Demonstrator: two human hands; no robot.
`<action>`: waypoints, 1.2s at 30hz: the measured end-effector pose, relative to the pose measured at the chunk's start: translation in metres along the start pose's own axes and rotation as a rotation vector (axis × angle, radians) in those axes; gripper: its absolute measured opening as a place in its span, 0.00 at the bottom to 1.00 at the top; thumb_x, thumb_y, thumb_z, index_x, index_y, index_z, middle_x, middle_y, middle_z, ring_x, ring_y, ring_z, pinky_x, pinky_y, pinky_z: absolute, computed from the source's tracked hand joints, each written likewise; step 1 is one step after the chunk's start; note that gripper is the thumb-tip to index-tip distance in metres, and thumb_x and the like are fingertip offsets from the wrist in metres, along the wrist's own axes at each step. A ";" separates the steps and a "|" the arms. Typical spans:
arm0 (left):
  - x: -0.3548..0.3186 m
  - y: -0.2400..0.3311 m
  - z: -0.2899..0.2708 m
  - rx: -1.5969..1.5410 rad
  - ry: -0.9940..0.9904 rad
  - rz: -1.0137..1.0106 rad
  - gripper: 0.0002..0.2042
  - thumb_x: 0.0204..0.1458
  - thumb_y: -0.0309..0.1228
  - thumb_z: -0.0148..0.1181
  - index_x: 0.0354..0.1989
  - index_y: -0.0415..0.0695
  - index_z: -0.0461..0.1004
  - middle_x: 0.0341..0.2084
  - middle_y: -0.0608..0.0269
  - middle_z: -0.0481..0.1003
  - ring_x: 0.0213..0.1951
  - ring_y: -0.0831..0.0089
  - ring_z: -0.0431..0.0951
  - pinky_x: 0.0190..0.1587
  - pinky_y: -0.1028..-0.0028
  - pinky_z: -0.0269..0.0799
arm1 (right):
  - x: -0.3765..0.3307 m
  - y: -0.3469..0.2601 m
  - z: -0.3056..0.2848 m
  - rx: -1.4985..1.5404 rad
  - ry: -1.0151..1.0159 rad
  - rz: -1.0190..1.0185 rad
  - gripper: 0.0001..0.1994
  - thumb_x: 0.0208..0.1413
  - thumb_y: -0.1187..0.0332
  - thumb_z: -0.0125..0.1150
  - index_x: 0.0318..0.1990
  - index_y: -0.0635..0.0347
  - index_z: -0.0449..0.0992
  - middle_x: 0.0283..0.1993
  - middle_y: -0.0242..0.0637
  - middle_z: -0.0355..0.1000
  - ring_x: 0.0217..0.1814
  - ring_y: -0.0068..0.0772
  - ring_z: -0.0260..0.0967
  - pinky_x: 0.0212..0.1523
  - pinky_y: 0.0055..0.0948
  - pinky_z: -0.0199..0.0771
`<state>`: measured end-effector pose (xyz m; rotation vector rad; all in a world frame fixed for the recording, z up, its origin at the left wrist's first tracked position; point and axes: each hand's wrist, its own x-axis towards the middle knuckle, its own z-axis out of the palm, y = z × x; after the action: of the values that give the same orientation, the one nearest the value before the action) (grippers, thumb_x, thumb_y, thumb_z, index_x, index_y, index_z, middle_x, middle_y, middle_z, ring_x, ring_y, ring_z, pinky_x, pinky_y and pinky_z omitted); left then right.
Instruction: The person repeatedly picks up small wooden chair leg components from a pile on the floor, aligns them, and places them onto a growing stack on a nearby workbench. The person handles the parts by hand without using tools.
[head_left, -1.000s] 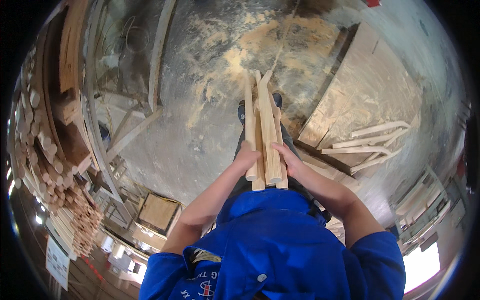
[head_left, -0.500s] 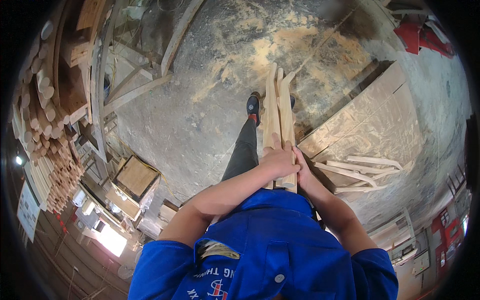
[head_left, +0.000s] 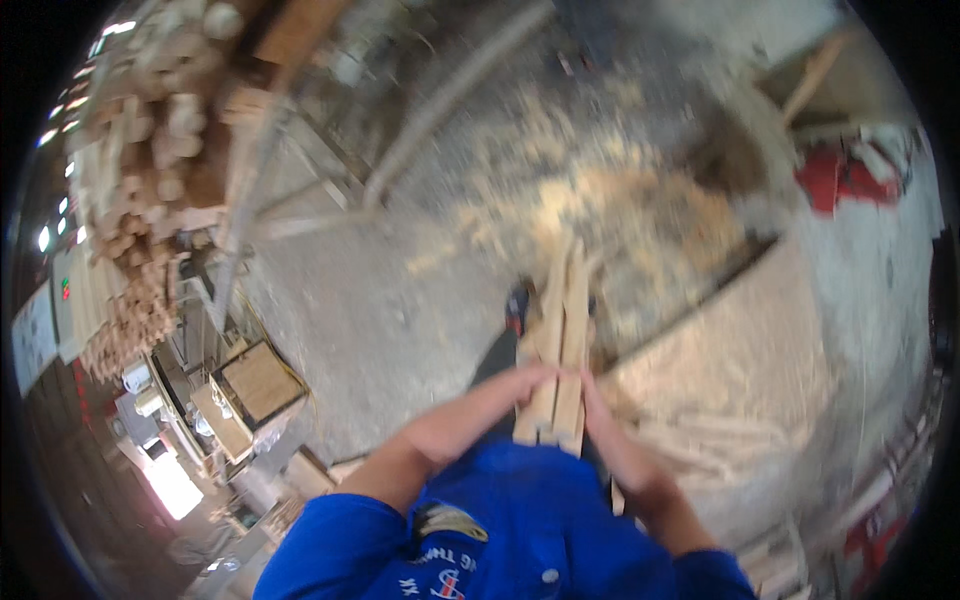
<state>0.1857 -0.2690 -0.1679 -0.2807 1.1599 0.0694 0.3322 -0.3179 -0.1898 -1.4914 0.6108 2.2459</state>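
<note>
A bundle of several long, pale, curved wooden pieces (head_left: pixel 572 310) points away from my waist, with the cut ends close to my blue shirt. My left hand (head_left: pixel 538 378) grips the bundle from its left side, the fingers mostly hidden by the wood. On the opposite side my right hand (head_left: pixel 590 388) presses against the wood, and its fingertips are blurred. Both hands sit near the bundle's near end.
More curved wooden pieces (head_left: pixel 710 440) lie on a large wooden board (head_left: pixel 745 340) at the right. Stacked round wooden rods (head_left: pixel 150 230) fill the left. A wood-topped box (head_left: pixel 260 385) stands at lower left. Sawdust (head_left: pixel 620 200) covers floor ahead; a red object (head_left: pixel 845 180) is far right.
My left hand has come off the top of the bundle to its left side. My right hand stays at the right side. The whole view has shifted and blurred.
</note>
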 end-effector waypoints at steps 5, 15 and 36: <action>0.012 0.001 0.009 0.264 0.089 0.098 0.24 0.42 0.39 0.64 0.48 0.43 0.70 0.38 0.61 0.75 0.38 0.66 0.76 0.43 0.64 0.71 | -0.011 -0.006 0.004 -0.037 -0.133 -0.047 0.30 0.51 0.44 0.49 0.53 0.58 0.65 0.48 0.43 0.69 0.50 0.41 0.66 0.53 0.38 0.66; -0.069 0.026 0.124 0.669 -0.085 0.330 0.31 0.40 0.44 0.62 0.51 0.38 0.65 0.44 0.53 0.70 0.42 0.67 0.73 0.40 0.69 0.70 | -0.161 -0.041 0.045 -0.045 -0.395 -0.547 0.34 0.48 0.48 0.53 0.56 0.64 0.58 0.51 0.48 0.64 0.52 0.44 0.65 0.51 0.39 0.67; -0.368 0.006 0.135 1.069 -0.468 1.840 0.44 0.46 0.44 0.58 0.62 0.30 0.41 0.57 0.36 0.46 0.61 0.47 0.48 0.62 0.63 0.44 | -0.376 0.050 0.237 -0.218 -0.097 -2.056 0.51 0.36 0.48 0.65 0.62 0.69 0.46 0.60 0.50 0.52 0.61 0.43 0.56 0.58 0.36 0.58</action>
<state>0.1572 -0.1956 0.2165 1.7103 0.4996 1.0104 0.2628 -0.2563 0.2478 -0.9675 -0.9254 0.6331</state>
